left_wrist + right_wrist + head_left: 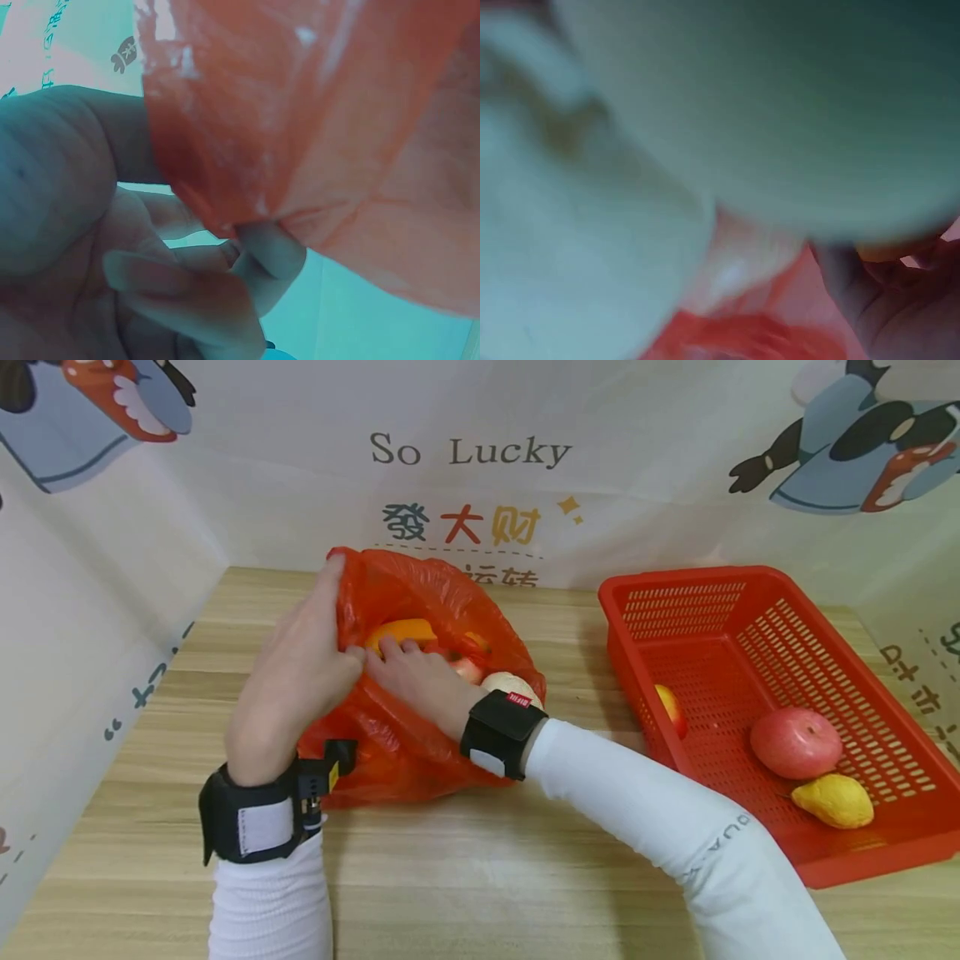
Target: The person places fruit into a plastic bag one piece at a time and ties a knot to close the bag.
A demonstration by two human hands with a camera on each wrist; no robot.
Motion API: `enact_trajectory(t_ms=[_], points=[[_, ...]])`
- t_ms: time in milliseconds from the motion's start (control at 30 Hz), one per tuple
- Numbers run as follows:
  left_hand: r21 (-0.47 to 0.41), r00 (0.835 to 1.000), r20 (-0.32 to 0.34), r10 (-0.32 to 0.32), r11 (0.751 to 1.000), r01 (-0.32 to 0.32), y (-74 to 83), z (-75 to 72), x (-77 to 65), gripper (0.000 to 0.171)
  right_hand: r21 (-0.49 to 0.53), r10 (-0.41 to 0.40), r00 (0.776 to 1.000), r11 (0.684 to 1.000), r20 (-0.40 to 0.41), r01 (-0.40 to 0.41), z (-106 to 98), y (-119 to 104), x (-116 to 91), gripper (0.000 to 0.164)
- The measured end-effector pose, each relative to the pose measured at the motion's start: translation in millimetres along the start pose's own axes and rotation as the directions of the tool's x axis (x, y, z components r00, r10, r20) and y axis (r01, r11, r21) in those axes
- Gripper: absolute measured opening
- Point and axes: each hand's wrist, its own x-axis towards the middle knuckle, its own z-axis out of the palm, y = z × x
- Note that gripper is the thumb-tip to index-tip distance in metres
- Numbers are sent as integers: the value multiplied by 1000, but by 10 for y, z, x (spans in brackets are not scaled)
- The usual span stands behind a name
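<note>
A red plastic bag [405, 768] stands on the wooden table with its mouth held up. My left hand [300, 668] grips the bag's rim, and the film [247, 112] runs between its fingers. My right hand [427, 681] reaches into the bag mouth, fingers spread, fingertips at the edge of a yellow-orange fruit [405, 631]. In the right wrist view, an orange surface [889, 251] shows beside my right hand [907, 300]. Also inside the bag are a pinkish-red fruit [468, 670] and a pale rough round thing [513, 685]. Large blurred pale shapes [765, 112] fill most of the right wrist view.
A red slotted basket [697, 573] stands to the right. In it lie a pink round fruit [797, 743], a yellow pear-shaped fruit [834, 802] and a red-yellow fruit [675, 710] partly hidden by the basket wall. A printed white cloth [300, 468] hangs behind the table [465, 885].
</note>
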Motion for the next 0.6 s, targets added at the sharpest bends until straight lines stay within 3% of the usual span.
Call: enact_trajectory(t_ms=[233,600], points=[[8,1000,7,-25,1000,25,0,-7,8,92,19,-51,999,998,-10,51,100,21,-10,46],[7,1000,13,-27,1000,27,2,-1,12,92,33,-55,998,998,33,54,126,24,0,52]])
